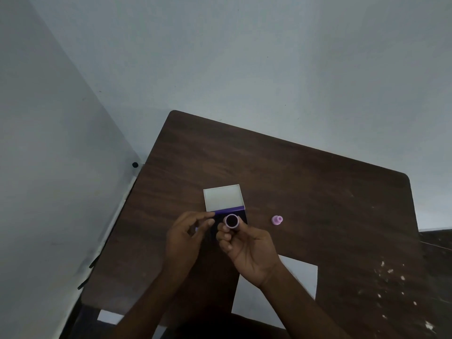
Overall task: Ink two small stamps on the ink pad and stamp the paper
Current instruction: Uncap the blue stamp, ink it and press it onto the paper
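Observation:
An ink pad case lies open in the middle of the table, its pale lid flipped back and a purple hinge strip between lid and dark pad. My right hand holds a small round lilac stamp above the pad, its dark inked face turned up toward me. My left hand rests at the pad's left edge, thumb and fingers pinched near its corner; whether they grip the case is unclear. A second lilac stamp stands alone on the table to the right. White paper lies near me, partly under my right forearm.
The dark wooden table stands in a corner with pale walls behind and to the left. Its right part has pale scuffs and chips. A small black knob sits on the left wall.

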Tool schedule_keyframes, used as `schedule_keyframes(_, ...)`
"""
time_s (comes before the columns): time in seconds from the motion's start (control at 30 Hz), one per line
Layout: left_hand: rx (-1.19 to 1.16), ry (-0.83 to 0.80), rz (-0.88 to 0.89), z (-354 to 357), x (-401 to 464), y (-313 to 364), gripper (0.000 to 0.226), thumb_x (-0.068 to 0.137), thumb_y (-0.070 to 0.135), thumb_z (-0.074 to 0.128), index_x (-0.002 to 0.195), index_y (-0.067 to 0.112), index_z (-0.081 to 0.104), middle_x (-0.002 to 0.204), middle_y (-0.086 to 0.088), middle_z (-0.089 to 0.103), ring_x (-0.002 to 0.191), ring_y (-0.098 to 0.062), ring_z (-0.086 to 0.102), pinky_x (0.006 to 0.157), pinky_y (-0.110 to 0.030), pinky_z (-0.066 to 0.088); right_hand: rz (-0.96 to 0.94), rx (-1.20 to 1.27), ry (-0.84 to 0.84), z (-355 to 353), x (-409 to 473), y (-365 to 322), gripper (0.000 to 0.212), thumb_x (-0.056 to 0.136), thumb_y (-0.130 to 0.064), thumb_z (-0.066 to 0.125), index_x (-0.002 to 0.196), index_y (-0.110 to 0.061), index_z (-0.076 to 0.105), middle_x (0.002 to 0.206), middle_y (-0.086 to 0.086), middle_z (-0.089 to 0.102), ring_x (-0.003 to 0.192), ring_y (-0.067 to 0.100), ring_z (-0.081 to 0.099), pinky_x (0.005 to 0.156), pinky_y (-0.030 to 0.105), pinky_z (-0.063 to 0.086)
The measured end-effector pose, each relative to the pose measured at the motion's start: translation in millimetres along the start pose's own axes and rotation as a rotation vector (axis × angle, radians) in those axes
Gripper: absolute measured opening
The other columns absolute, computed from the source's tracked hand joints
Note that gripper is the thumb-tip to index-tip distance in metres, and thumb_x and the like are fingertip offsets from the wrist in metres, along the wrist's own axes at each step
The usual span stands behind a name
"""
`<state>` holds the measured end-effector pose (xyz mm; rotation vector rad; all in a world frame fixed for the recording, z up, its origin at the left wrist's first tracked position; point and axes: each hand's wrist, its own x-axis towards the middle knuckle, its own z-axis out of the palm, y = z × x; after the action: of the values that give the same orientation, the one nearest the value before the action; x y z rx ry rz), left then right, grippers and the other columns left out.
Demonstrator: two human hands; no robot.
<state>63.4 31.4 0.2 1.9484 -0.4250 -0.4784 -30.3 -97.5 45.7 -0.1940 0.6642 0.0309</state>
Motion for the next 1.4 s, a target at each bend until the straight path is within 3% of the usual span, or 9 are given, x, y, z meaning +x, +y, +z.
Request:
schedule_keyframes(0.1,0.041,-0.033,0.075,2,-6,21,0.027,0.067,0.050,0.067,0.093,0.044,0.058,0.094,0.031,0.056,0.090,0.011,0.058,0.082,-0.002,0.042,-0.010,0.017,0.019,-3,3,1,0.027,0.095,-0.016,0.044,0.111,0.001,0.059,0.090,0.016,0.061,0.068,0.018,0.054,0.061,0.029,0.048)
schedule_keyframes(0.2,0.103,-0.050,0.132,8,-8,23,0.048,0.064,0.072,0.060,0.100,0.040,0.058,0.099,0.033,0.054,0.094,0.011,0.054,0.085,-0.005,0.041,-0.013,0.047,0.022,-3,3,0,0.028,0.092,-0.015,0.047,0.105,0.001,0.067,0.096,0.019,0.069,0.066,0.019,0.064,0.062,0.029,0.055)
schedule_keyframes(0.43,0.127,-0.034,0.054,17,-10,22,0.050,0.065,0.062,0.068,0.105,0.035,0.054,0.101,0.019,0.053,0.091,0.007,0.047,0.082,-0.007,0.030,-0.043,-0.069,0.028,-20,5,-6,0.028,0.092,-0.015,0.051,0.111,-0.003,0.067,0.099,0.014,0.068,0.075,0.016,0.062,0.075,0.031,0.052)
schedule_keyframes(0.6,0.246,-0.116,-0.050,17,0,2,0.040,0.074,0.035,0.076,0.112,0.027,0.065,0.111,0.017,0.057,0.101,0.002,0.049,0.085,-0.007,0.028,-0.160,-0.479,0.302,-34,11,-22,0.040,0.075,-0.020,0.072,0.107,0.002,0.067,0.086,0.014,0.064,0.072,0.020,0.058,0.068,0.033,0.051)
schedule_keyframes(0.67,0.398,-0.172,-0.058,18,4,-16,0.045,0.075,0.040,0.074,0.117,0.027,0.063,0.123,0.009,0.061,0.114,-0.007,0.050,0.093,-0.017,0.031,-0.249,-0.732,0.522,-39,18,-27,0.040,0.066,-0.024,0.077,0.099,-0.003,0.070,0.079,0.012,0.068,0.065,0.020,0.058,0.061,0.031,0.051)
schedule_keyframes(0.8,0.633,-0.251,-0.007,23,10,-29,0.075,0.072,0.055,0.070,0.136,0.030,0.043,0.144,0.007,0.043,0.132,-0.015,0.036,0.106,-0.035,0.031,-0.402,-1.229,0.758,-51,37,-30,0.028,0.077,-0.029,0.076,0.098,-0.011,0.071,0.076,-0.001,0.071,0.063,0.011,0.064,0.060,0.024,0.055)
schedule_keyframes(1.0,0.766,-0.302,0.129,45,23,-25,0.092,0.074,0.059,0.064,0.147,0.025,0.020,0.156,0.003,0.025,0.141,-0.022,0.022,0.113,-0.042,0.021,-0.458,-1.703,0.724,-59,62,-30,0.018,0.089,-0.025,0.063,0.094,-0.010,0.069,0.089,0.005,0.071,0.079,0.011,0.061,0.079,0.026,0.052)
schedule_keyframes(1.13,0.757,-0.305,0.132,53,28,-24,0.085,0.075,0.053,0.067,0.145,0.023,0.029,0.151,0.002,0.035,0.137,-0.025,0.028,0.112,-0.042,0.024,-0.446,-1.825,0.712,-55,70,-29,0.020,0.092,-0.025,0.057,0.092,-0.008,0.068,0.085,0.004,0.066,0.079,0.014,0.060,0.074,0.022,0.045)
schedule_keyframes(1.4,0.788,-0.262,0.154,56,27,-30,0.072,0.071,0.047,0.072,0.134,0.023,0.048,0.137,0.000,0.053,0.125,-0.027,0.044,0.104,-0.042,0.033,-0.234,-1.889,0.747,-52,84,-34,0.030,0.093,-0.025,0.055,0.115,-0.005,0.060,0.112,0.012,0.064,0.102,0.022,0.059,0.087,0.026,0.042)
